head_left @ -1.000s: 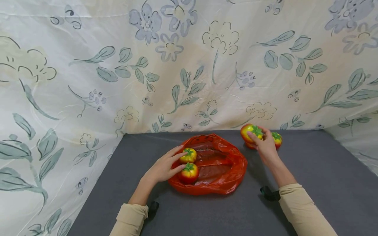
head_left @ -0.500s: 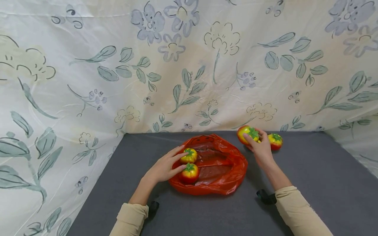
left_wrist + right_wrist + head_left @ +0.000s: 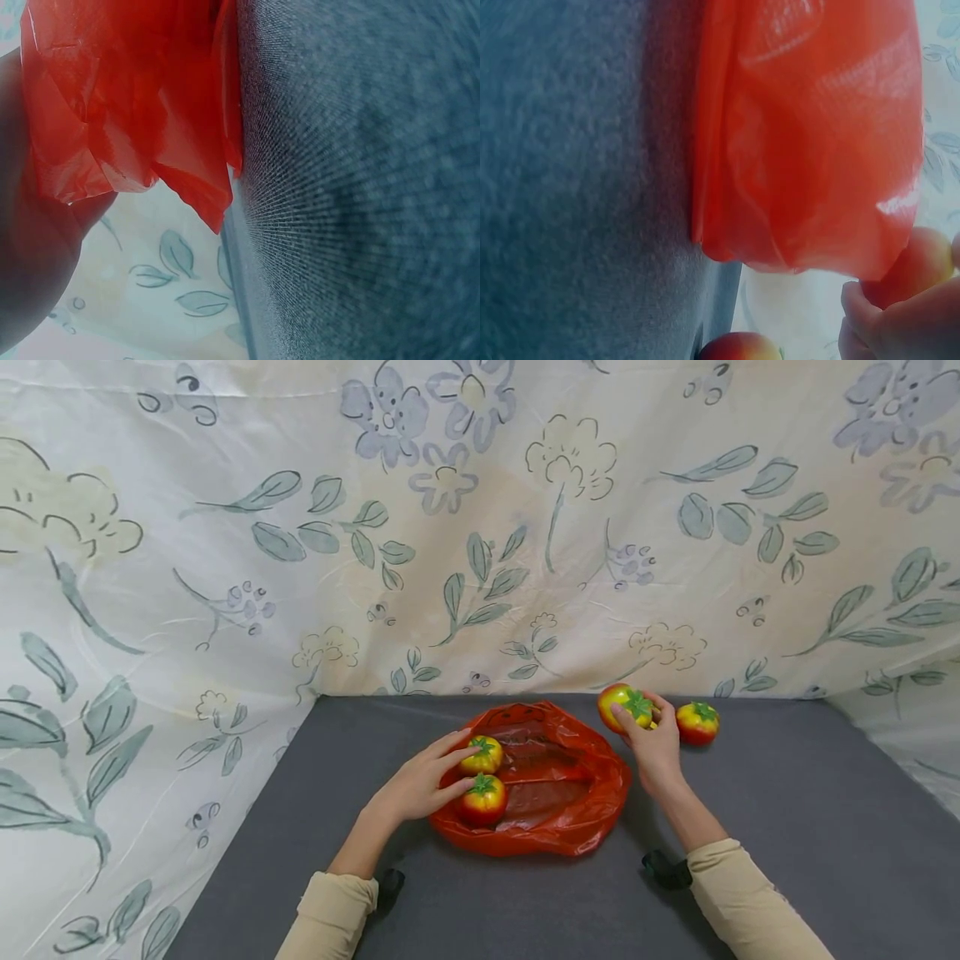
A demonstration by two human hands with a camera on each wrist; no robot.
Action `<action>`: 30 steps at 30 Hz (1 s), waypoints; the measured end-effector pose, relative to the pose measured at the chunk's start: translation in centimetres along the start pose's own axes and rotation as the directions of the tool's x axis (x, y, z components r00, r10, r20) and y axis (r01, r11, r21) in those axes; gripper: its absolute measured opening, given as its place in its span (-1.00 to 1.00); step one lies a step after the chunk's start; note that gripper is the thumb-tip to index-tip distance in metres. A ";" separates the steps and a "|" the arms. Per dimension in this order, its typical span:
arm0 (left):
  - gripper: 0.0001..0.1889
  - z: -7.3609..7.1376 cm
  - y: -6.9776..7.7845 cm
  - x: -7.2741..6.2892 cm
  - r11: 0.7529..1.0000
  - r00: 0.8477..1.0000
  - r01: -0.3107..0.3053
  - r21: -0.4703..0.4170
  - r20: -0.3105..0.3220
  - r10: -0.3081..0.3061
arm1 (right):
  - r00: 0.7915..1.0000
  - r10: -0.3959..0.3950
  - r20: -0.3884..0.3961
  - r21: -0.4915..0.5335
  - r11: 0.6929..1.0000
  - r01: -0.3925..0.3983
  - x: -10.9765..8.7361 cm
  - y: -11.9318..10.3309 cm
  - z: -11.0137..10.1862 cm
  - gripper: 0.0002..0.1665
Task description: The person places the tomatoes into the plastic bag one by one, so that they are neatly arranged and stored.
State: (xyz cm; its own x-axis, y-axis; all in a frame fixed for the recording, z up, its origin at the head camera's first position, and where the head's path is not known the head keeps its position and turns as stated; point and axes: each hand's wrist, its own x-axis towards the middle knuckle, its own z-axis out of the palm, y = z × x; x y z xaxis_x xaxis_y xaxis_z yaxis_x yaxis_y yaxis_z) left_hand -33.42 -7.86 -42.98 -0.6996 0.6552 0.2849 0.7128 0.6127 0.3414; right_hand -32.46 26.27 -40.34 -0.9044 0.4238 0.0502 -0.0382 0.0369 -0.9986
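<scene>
My right hand (image 3: 656, 743) pinches a red and yellow tomato (image 3: 615, 703) with a green leafy top, just beyond the upper right rim of a red plastic bag (image 3: 600, 785). That tomato (image 3: 922, 262) also shows in the right wrist view, partly behind the bag. Yellow peeks out below the fingers; whether it belongs to the same tomato I cannot tell. My left hand (image 3: 416, 785) lies over the bag's left rim, its fingers extended. Under its fingertips, inside the bag, sit a yellow tomato (image 3: 482, 758) and a redder tomato (image 3: 483, 806). Part of the left hand is hidden behind the bag in the left wrist view.
Another tomato (image 3: 697, 724) stands on the dark grey table (image 3: 525, 902), right of my right hand. A flower-printed cloth (image 3: 480, 527) hangs along the table's back edge and left side. Dark straps (image 3: 667, 870) sit at both wrists.
My right hand has carried its tomato a little left and down toward the bag, away from the other tomato on the table. The left hand and the bag have stayed in place.
</scene>
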 end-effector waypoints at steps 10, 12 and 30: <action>-0.43 0.0 -0.2 0.0 0.999 1.000 -0.022 0.035 -0.009 0.023 | 0.999 -0.030 0.025 0.062 0.998 0.029 -0.5 0.0 1.2 -0.13; -0.44 0.0 -0.2 0.0 0.999 1.000 -0.029 0.035 -0.008 0.029 | 0.999 -0.038 0.038 0.056 0.998 0.036 -0.6 0.1 1.4 -0.14; -0.43 -0.2 -0.1 0.0 0.998 0.999 -0.044 0.043 -0.015 0.045 | 0.991 -0.108 0.077 -0.077 0.990 0.114 -1.0 0.1 3.1 -0.14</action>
State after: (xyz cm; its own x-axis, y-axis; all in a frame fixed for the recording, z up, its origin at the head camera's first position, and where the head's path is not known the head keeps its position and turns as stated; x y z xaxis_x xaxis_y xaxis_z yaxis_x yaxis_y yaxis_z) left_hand -33.47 -8.04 -42.88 -0.6677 0.6752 0.3136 0.7444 0.6015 0.2899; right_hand -32.86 23.08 -40.54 -0.9251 0.3460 0.1565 -0.1083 0.1545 -0.9820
